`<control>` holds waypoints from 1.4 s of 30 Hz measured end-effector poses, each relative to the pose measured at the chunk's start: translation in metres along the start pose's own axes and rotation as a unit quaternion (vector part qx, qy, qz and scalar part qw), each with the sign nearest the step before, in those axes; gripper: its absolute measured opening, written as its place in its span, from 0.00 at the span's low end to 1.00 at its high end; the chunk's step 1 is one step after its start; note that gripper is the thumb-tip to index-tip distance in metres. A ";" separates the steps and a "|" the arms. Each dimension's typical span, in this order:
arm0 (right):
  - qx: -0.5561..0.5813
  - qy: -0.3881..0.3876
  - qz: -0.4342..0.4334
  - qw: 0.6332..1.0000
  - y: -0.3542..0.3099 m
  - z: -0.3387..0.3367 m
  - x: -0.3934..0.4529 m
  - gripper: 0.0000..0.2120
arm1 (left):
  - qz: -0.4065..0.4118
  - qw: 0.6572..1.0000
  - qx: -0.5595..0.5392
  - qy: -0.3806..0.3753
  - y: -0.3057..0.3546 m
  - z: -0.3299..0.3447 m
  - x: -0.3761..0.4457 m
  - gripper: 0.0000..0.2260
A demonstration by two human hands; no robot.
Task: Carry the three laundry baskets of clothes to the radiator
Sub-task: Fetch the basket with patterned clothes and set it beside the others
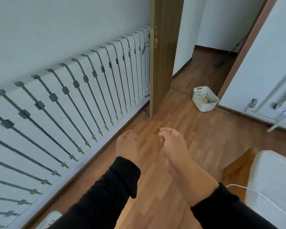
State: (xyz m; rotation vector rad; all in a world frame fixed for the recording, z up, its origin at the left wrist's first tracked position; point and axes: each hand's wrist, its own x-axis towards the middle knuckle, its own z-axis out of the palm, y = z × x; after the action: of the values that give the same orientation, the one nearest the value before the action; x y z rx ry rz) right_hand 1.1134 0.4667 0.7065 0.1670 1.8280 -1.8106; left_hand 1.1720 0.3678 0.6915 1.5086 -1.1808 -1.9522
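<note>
The long radiator [69,96] runs along the wall to the left of the left hand [125,144], which is loose and holds nothing. The right hand [172,146] is empty too, fingers curled. A white basket [205,99] sits far ahead of it by the doorway, so the person should walk over, grab both rims and lift it level.

Smooth wood-grain laminate floor [180,126] with a soft sheen runs under a perforated white plastic laundry basket [205,99], beside a matt white ribbed metal radiator [69,100], a brown wood-veneer door [162,55] and black cloth sleeves [106,192].
</note>
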 end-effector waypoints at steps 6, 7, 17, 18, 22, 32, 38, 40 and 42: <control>0.037 0.041 0.013 0.998 -0.023 -0.032 0.063 0.10 | -0.002 1.000 -0.001 -0.025 0.007 0.070 0.022 0.18; 0.040 0.048 0.017 0.998 -0.026 -0.033 0.074 0.10 | 0.002 1.000 -0.003 -0.027 0.010 0.080 0.029 0.17; 0.056 0.123 0.006 0.991 -0.081 -0.031 0.203 0.10 | -0.004 0.989 0.096 -0.117 0.055 0.205 0.121 0.20; 0.058 0.129 0.006 0.990 -0.086 -0.034 0.210 0.10 | -0.007 0.986 0.098 -0.133 0.058 0.215 0.122 0.21; 0.089 0.197 0.004 0.976 -0.106 -0.057 0.251 0.09 | 0.007 0.965 0.176 -0.194 0.071 0.276 0.138 0.15; 0.136 0.260 -0.017 0.956 -0.161 -0.163 0.354 0.10 | 0.004 0.943 0.208 -0.260 0.068 0.437 0.153 0.14; 0.116 0.225 0.006 0.967 -0.216 -0.224 0.425 0.10 | -0.002 0.955 0.182 -0.233 0.073 0.543 0.158 0.13; 0.108 0.211 0.001 0.971 -0.234 -0.240 0.449 0.10 | 0.000 0.959 0.168 -0.230 0.077 0.574 0.160 0.13; 0.109 0.205 0.003 0.973 -0.249 -0.251 0.473 0.11 | 0.004 0.961 0.163 -0.223 0.080 0.599 0.163 0.13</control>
State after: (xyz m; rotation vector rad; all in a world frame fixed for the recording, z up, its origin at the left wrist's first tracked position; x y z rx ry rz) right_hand 0.5283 0.5485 0.6921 0.6738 1.8815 -2.0870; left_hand 0.5492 0.4261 0.6958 1.2285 -1.7677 -2.2504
